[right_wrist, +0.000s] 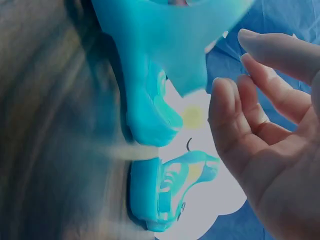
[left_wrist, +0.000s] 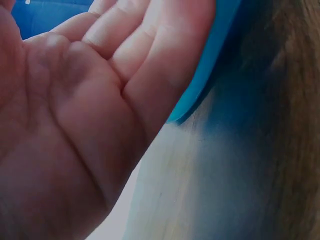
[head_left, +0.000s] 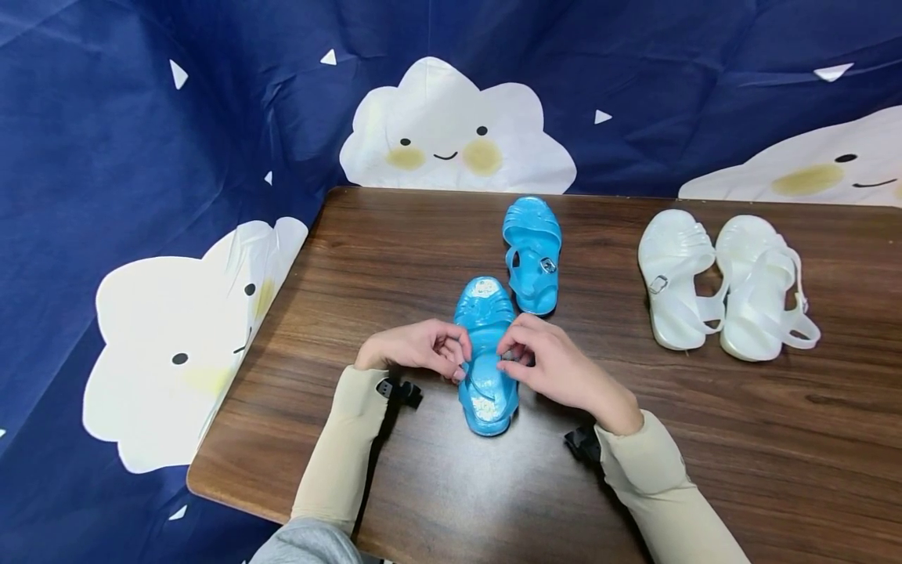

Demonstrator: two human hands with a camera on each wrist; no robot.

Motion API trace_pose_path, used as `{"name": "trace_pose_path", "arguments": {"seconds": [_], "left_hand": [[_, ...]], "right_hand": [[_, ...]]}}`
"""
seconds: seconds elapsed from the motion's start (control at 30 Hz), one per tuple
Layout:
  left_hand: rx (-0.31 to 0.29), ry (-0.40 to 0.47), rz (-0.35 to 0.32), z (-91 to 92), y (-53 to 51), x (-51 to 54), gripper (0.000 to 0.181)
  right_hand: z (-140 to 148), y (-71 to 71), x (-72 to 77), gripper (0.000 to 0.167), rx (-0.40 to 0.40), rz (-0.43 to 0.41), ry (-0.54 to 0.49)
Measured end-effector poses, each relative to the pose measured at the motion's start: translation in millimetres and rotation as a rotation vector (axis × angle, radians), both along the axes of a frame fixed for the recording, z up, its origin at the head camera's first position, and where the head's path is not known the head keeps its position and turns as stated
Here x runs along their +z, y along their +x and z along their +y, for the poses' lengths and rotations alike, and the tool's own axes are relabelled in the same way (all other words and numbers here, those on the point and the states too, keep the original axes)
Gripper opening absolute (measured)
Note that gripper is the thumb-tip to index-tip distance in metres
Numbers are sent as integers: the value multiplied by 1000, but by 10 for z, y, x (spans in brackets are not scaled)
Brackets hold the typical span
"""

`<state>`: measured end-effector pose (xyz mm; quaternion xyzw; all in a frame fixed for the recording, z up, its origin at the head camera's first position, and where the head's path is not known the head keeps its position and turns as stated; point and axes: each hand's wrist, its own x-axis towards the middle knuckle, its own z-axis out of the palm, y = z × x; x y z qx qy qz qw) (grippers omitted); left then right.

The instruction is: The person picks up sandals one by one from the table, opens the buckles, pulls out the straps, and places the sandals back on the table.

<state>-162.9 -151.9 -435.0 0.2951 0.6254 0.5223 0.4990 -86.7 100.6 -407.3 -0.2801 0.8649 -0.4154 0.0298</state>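
Note:
A blue sandal (head_left: 486, 333) lies on the table between the two hands, with pale patches at both ends. My left hand (head_left: 423, 347) is at its left edge, fingers loosely bent and fingertips against or just beside it. In the left wrist view the palm (left_wrist: 75, 125) shows, but the fingertips are out of frame. On the other side, my right hand (head_left: 553, 364) hovers with bent fingers and a gap between thumb and forefinger. The right wrist view shows this hand (right_wrist: 275, 125) apart from the blue sandal (right_wrist: 150, 45). A second blue sandal (head_left: 532, 223) lies behind, with a buckled strap.
Two white sandals (head_left: 680, 274) (head_left: 750, 313) lie side by side at the right. The brown wooden table (head_left: 395, 251) ends at the back against a blue cloth (head_left: 634, 47) printed with white clouds, which also hangs along the left.

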Motion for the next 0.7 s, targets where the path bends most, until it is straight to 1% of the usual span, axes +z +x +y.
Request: {"name": "trace_pose_path", "arguments": {"seconds": [0.13, 0.23, 0.33, 0.43, 0.53, 0.6, 0.7], "left_hand": [[-5, -10, 30, 0, -1, 6, 19], [-6, -39, 70, -3, 5, 20, 13], [-8, -123, 121, -6, 13, 33, 9], [-18, -234, 153, -19, 19, 40, 16], [-15, -315, 143, -39, 26, 48, 24], [-9, -341, 116, -45, 30, 58, 27], [5, -355, 81, -51, 26, 63, 30]], "right_hand": [[71, -20, 28, 14, -52, -74, 31], [113, -36, 38, 15, -86, -168, 70], [147, -44, 30, 22, -84, -277, 104], [160, -46, 14, 30, -53, -387, 118], [148, -58, -2, 35, -28, -486, 110], [139, -69, -13, 37, -16, -546, 115], [125, -81, -37, 39, 3, -627, 124]]}}
